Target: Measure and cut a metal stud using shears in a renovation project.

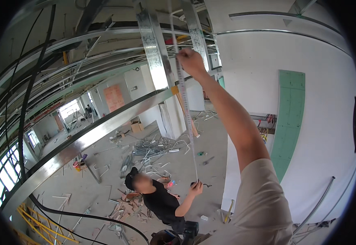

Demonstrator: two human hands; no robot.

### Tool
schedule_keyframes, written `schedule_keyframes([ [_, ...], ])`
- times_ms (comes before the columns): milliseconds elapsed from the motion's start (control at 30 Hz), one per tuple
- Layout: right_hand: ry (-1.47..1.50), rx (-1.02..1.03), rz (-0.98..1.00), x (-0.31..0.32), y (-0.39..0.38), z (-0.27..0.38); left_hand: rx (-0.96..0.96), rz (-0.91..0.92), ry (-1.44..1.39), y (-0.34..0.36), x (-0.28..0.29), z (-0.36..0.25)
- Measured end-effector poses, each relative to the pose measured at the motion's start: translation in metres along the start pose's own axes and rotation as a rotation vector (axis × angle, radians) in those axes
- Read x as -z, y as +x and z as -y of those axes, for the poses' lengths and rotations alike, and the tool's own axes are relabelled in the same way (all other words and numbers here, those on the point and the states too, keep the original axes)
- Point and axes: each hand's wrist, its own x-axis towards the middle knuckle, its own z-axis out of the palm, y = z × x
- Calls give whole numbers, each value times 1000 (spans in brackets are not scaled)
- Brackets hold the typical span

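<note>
Light beige sleeve (261, 196) of my right arm is nearest to the camera, filling the lower right part of the view, and from it my bare forearm (235, 110) goes upward. At its end my right hand (191, 63) is raised high, with its fingers curled together and closed on a tape measure blade (189, 122). This thin, pale blade passes through my grip: above, it continues, a little blurred, to the upper edge of the view; below, it runs down, almost straight, to a co-worker. That person, in a black cap (132, 179) and a black T-shirt (159, 206), stands below me and lifts one hand (197, 188), where the lower end of the blade is held, beside a small dark tape case (192, 185). Of my left hand I cannot tell the state, because it is outside the view.

Just behind my right hand stand two galvanized metal studs (155, 61), and a long shiny metal beam (80, 141) crosses from their side down to the lower left. To the right of my arm, a green board strip (291, 118) is set upright against the white wall (251, 61). On the concrete floor (214, 143) lie a tangled heap of metal offcuts (147, 149) and, nearer to the co-worker, broken board pieces (131, 206).
</note>
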Motion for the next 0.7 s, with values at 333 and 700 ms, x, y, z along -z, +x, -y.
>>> schedule_keyframes([
  [333, -70, -29, 137, -30, 51, 35, 128, 26, 33, 36, -45, -89],
  [700, -3, -255, 336, -2, 59, 52, 61, 240, -112, 82, -79, -116],
])
